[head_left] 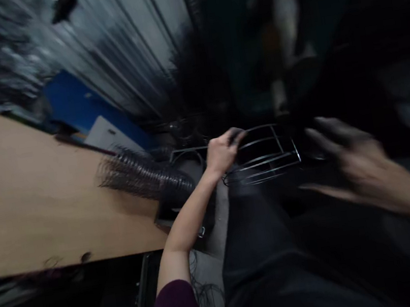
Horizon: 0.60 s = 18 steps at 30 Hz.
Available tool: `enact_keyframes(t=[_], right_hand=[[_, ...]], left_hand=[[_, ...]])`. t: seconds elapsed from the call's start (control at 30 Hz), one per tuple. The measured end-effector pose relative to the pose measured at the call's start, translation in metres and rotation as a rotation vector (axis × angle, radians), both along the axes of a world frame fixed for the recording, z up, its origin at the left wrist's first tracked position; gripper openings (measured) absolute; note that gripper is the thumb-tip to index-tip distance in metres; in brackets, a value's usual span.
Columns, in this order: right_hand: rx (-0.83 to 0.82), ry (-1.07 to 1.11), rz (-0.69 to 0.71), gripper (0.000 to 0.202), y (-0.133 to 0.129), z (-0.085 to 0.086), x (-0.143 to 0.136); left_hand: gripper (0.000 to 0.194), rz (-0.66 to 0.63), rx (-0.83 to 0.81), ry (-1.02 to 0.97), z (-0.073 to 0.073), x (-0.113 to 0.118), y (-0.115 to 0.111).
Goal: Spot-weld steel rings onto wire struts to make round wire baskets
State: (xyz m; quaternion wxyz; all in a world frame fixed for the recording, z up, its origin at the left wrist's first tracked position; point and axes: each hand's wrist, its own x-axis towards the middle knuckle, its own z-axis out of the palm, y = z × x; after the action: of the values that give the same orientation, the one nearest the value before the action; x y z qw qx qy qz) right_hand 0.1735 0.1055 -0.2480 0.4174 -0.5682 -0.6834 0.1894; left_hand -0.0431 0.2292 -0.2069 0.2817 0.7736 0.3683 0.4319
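Observation:
My left hand is closed on one end of a curved wire frame, made of several thin shiny metal rods. The frame hangs above my dark-clothed lap. To its right, my right hand is apart from it, blurred, with its fingers spread and nothing seen in them. A bundle of curved wires lies at the right edge of the wooden table, left of my left forearm.
The wooden table fills the left side. A blue panel and a pale sheet stand behind its edge. Loose thin wires lie on the floor below. Dark, blurred machinery is at the upper right.

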Motion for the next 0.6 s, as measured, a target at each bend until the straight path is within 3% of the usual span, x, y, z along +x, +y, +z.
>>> enact_keyframes(t=[0.07,0.13,0.2,0.33,0.37,0.47,0.53,0.6], right_hand=[[-0.076,-0.102,0.047,0.098,-0.005,-0.015,0.016],[-0.185,-0.109,0.083,0.098,-0.001,-0.037,0.032],[-0.254,-0.003,0.038,0.1,-0.001,-0.061,0.048],[-0.352,0.169,-0.075,0.096,-0.028,-0.097,0.07],[-0.388,0.18,-0.089,0.092,-0.035,-0.101,0.073],[-0.473,0.145,-0.059,0.086,-0.044,-0.1,0.095],[-0.441,0.086,-0.094,0.068,-0.043,-0.093,0.13],[-0.385,-0.034,-0.331,0.042,-0.041,-0.086,0.18]], left_hand=[[0.015,-0.185,-0.084,0.136,-0.018,0.055,-0.014],[0.015,-0.32,-0.165,0.204,-0.028,0.078,-0.02],[0.035,-0.4,-0.218,0.214,-0.037,0.073,-0.02],[0.107,-0.395,-0.3,0.326,-0.068,0.033,-0.018],[0.109,-0.388,-0.336,0.376,-0.08,0.028,-0.019],[0.085,-0.405,-0.336,0.471,-0.11,0.027,-0.024],[0.079,-0.399,-0.268,0.567,-0.114,0.035,-0.029],[0.079,-0.381,-0.217,0.658,-0.107,0.043,-0.034]])
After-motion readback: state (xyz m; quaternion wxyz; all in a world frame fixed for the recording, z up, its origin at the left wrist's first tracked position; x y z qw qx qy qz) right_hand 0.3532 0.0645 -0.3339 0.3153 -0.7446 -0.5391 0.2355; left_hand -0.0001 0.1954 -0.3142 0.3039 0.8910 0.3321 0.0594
